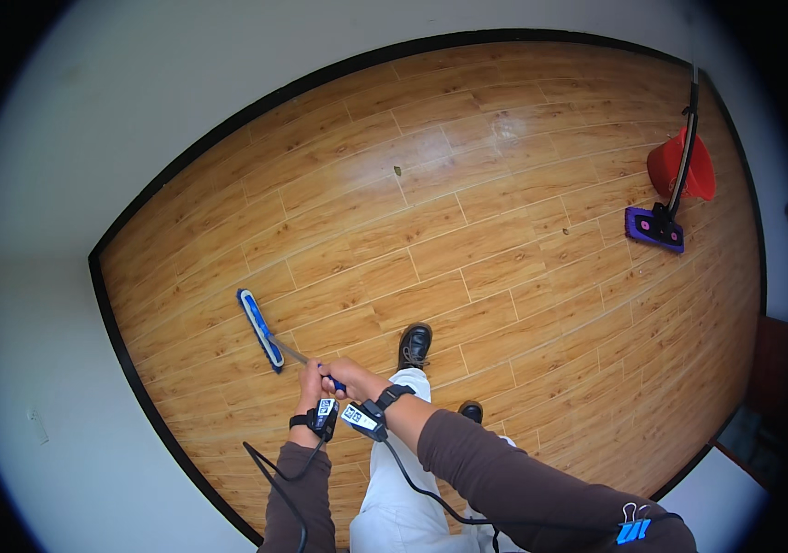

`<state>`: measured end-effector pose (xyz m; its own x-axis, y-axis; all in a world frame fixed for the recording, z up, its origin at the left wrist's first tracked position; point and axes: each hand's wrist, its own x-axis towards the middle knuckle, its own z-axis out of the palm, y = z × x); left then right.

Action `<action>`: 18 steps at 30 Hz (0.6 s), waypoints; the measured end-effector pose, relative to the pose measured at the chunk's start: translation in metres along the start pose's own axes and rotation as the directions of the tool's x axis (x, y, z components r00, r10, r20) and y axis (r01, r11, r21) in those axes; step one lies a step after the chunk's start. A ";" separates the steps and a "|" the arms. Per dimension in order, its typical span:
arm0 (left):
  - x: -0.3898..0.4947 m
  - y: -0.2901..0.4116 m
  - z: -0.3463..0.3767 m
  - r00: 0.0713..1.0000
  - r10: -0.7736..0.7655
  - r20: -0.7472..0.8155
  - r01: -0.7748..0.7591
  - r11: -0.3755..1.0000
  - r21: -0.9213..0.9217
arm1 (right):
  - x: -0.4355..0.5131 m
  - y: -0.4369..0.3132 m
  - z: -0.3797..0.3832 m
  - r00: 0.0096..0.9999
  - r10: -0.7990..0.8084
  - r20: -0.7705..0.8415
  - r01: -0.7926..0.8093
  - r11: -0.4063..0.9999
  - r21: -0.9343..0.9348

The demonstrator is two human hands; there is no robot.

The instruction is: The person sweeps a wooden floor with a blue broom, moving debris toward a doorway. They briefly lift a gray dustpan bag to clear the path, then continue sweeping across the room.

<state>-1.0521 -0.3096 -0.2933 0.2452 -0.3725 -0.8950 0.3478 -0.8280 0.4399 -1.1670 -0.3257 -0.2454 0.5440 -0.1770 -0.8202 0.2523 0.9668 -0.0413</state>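
Observation:
Both my hands are closed around the handle of a blue broom, close together near its upper end. My left hand [310,381] wraps the shaft just beyond my right hand [350,377], which holds near the blue grip [335,382]. From there the thin metal shaft [289,348] runs forward and left to the broom head [260,327]. Blue bristles show along the edge of the head, which has a white rim and rests on the wood-look tile floor [435,250]. Much of the grip is hidden by my fingers.
Toward the right wall stand a red plastic bucket [663,166] and a purple flat mop [639,235]. A leaf [397,171] and a small bit of debris [565,231] lie on the floor. Black skirting [117,339] borders the walls. Cables [428,494] hang from my wrist devices.

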 end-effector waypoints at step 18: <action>-0.212 -0.195 0.380 0.328 -0.682 0.653 -0.175 0.636 0.752 | -0.333 0.041 -0.234 0.563 -0.079 -0.823 0.801 0.296 0.520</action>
<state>-1.5157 -0.2281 -0.2174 -0.7481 0.1689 -0.6418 -0.5022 -0.7763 0.3811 -1.5250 -0.1838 -0.1075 -0.3719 -0.0246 -0.9280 0.9267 0.0483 -0.3727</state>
